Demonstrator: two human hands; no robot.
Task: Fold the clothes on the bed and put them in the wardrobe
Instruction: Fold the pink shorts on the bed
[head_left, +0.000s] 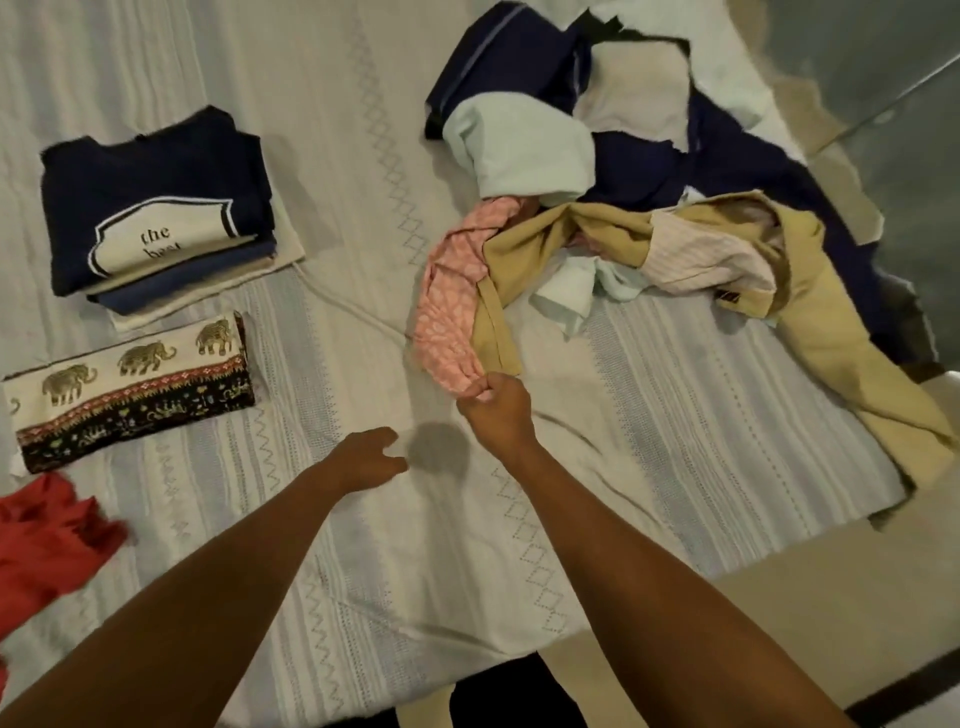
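A loose heap of unfolded clothes lies on the right half of the bed (363, 545): a pink patterned garment (449, 301), a tan garment (831, 364), navy pieces (504, 57) and pale mint ones (524, 143). My right hand (496, 408) is shut on the near end of the pink patterned garment, at the heap's front edge. My left hand (363, 460) hovers just above the sheet to its left, fingers apart, holding nothing. On the left sits a folded stack topped by a navy printed shirt (150, 208), with a folded elephant-print cloth (130, 389) in front of it.
A crumpled red garment (47, 545) lies at the bed's near left edge. The bed's right side ends at a beige edge (831, 597), with a grey floor (883, 78) beyond. Bare sheet spreads between the stack and the heap.
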